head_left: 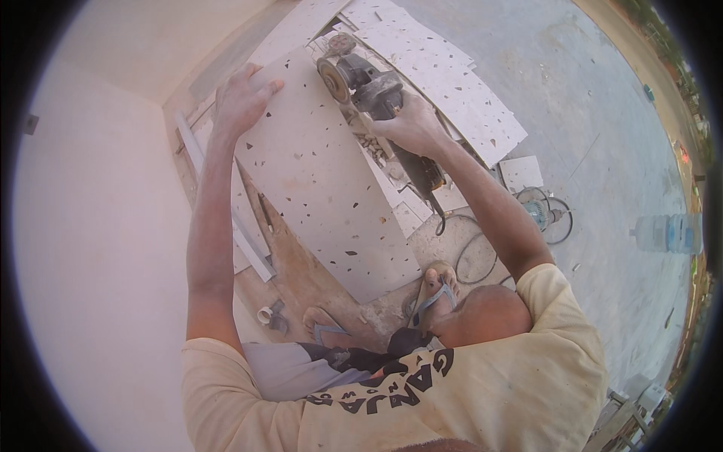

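My left hand (245,102) grips the upper left edge of a large white tile (309,196) speckled with dark chips, its fingertips over the edge. My right hand (410,124) is wrapped round a black angle grinder (369,87), whose cutting disc (331,79) is at the tile's upper right edge; whether it touches is unclear. The grinder's cord trails down beside the tile. Under and beyond the grinder lie broken tile scraps (373,143) and another speckled tile (482,120). The tile's lower end is near my sandalled right foot (440,294).
A white wall (98,248) is on the left, with white strips (248,248) along it. A pipe fitting (269,315) lies by my left foot. On the grey floor (602,151) at right are coiled cable, a teal power tool (538,215) and a large water bottle (663,233).
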A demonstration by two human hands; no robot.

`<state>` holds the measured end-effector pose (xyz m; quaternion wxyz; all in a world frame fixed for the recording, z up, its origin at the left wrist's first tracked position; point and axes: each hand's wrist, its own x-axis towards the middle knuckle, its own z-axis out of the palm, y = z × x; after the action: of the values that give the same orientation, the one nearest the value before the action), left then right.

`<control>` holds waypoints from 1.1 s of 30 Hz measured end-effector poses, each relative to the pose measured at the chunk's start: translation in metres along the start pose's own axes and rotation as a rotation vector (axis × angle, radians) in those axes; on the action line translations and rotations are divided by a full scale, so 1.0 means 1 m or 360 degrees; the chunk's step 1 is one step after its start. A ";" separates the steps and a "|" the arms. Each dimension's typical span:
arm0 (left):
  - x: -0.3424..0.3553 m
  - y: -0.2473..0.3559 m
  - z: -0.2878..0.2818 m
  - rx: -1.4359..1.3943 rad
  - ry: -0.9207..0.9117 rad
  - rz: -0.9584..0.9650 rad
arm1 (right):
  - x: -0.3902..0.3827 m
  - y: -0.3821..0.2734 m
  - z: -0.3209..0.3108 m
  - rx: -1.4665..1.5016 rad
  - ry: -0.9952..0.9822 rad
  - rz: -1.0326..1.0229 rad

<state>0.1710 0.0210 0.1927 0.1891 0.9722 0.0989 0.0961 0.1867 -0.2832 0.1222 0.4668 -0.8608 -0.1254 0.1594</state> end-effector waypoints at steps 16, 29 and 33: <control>-0.010 0.005 -0.002 -0.0051 -0.0015 -0.0062 | 0.008 0.002 0.005 -0.0085 0.0116 -0.0052; -0.022 0.009 -0.002 0.0033 0.0089 -0.0011 | -0.009 -0.027 -0.007 0.0017 0.0034 -0.0044; -0.024 0.014 -0.003 -0.0009 0.0063 -0.0049 | -0.009 -0.026 -0.008 -0.0014 0.0029 -0.0038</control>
<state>0.1494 0.0038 0.1971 0.1913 0.9679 0.1172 0.1129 0.1801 -0.2786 0.1498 0.4661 -0.8626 -0.1322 0.1454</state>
